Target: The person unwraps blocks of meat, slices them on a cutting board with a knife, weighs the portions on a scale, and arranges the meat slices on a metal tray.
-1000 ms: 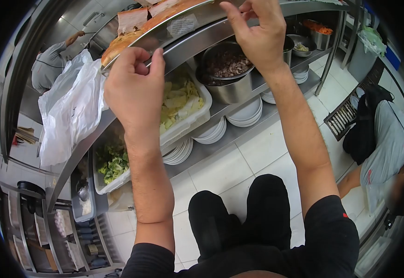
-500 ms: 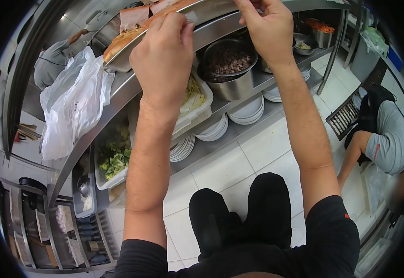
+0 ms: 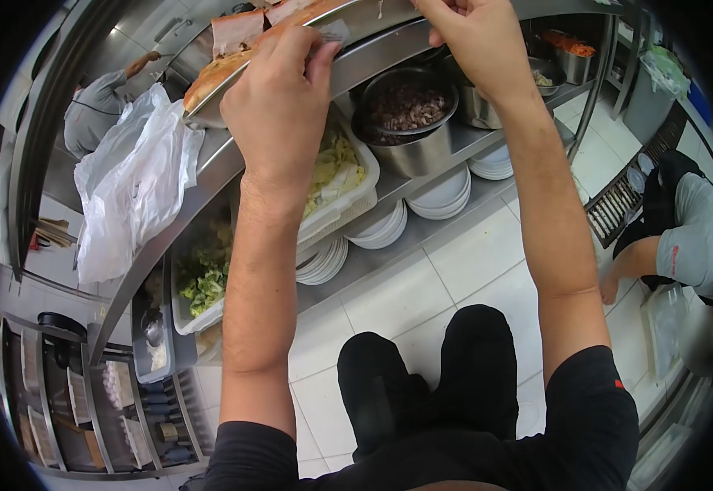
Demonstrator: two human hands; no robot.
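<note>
My left hand is closed at the near rim of a metal tray, with its fingers curled. Beside its fingertips, a small translucent patch shows on the tray's side; whether the fingers grip it is unclear. Farther right along the same rim, my right hand is closed in a pinch, its fingertips partly cut off by the top of the view. In the tray lie a golden-brown, bread-like piece and pinkish meat slabs. A crumpled white plastic bag hangs left of the tray.
On the shelf below are a pot of dark beans or meat, a crate of cut greens and a tub of broccoli. Stacked plates sit lower. One co-worker stands at far left; another crouches at right near a floor grate.
My left hand has shifted slightly left and its thumb now stands apart from the index finger. My right hand has moved slightly. The crouching co-worker's arm has changed position.
</note>
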